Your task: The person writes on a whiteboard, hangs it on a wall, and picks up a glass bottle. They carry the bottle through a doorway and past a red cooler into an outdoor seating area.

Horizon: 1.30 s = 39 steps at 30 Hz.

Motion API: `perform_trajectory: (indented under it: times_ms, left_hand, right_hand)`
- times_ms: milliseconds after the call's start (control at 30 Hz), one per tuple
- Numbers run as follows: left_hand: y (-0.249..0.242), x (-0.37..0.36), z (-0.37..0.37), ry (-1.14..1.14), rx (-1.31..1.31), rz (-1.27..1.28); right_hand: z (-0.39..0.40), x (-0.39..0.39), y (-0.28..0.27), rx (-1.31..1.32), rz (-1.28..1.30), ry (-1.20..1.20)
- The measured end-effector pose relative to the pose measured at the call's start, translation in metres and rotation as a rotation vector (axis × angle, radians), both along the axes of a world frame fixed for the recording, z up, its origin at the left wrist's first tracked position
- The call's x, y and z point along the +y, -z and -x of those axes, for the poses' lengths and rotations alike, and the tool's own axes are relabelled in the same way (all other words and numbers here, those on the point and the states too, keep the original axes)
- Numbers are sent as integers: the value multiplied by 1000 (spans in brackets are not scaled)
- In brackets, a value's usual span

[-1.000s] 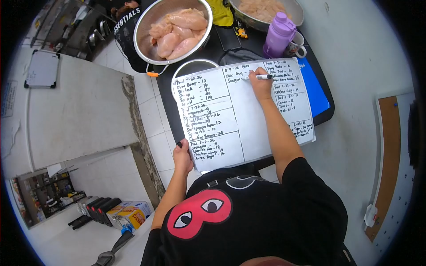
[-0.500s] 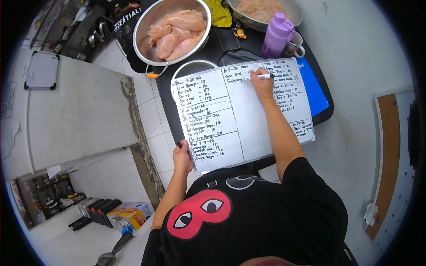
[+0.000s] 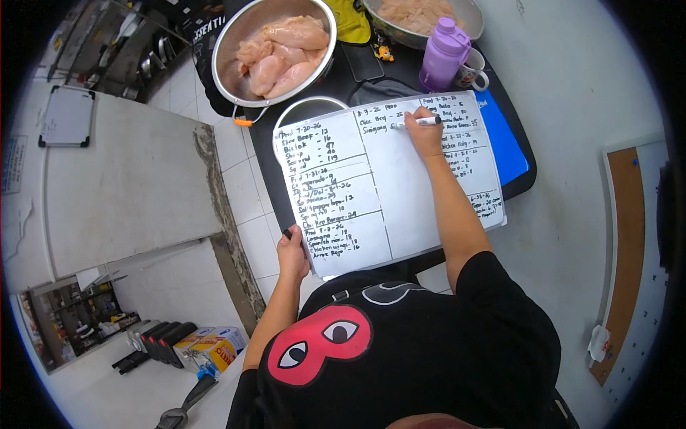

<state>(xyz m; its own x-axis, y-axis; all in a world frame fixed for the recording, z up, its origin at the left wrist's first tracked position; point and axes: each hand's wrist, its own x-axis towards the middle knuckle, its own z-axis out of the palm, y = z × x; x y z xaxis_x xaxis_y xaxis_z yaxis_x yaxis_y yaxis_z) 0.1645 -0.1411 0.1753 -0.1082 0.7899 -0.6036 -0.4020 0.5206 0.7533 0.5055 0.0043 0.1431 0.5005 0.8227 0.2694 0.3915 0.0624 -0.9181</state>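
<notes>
A whiteboard (image 3: 407,207) covered in handwritten lists and numbers is tilted in front of me, its far part over the black table. My right hand (image 3: 425,136) grips a white marker (image 3: 427,121), its tip on the board's middle column beside the word "Sinigang". At the board's lower left edge is my left hand (image 3: 291,257), fingers closed round a small black marker cap (image 3: 287,234). Whether those fingers also grip the board's edge is hard to tell.
Past the board stand a metal colander (image 3: 221,64) of raw chicken, a pan (image 3: 477,28) of pale meat pieces, a purple bottle (image 3: 444,57), a mug (image 3: 471,75) and a phone (image 3: 363,63). Under its right side lies a blue folder (image 3: 509,154). A wall runs along the right.
The marker tip has moved slightly on the "Sinigang" line, and a little more writing shows there. My left hand stays at the board's edge.
</notes>
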Motion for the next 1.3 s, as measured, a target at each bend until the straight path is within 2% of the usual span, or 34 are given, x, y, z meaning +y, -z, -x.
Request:
perform_trajectory:
  times_ms: [1033,1133,1300]
  left_hand:
    - [4,-1,4,4,-32,11]
    - [12,-3,10,29,-16,12]
    - [-1,-1,1,1,-21,22]
  right_hand:
    - [-5,4,3,-62,-99,26]
    - [-12,8,16,84,-18,21]
    - [-13,2,10,111,-10,58]
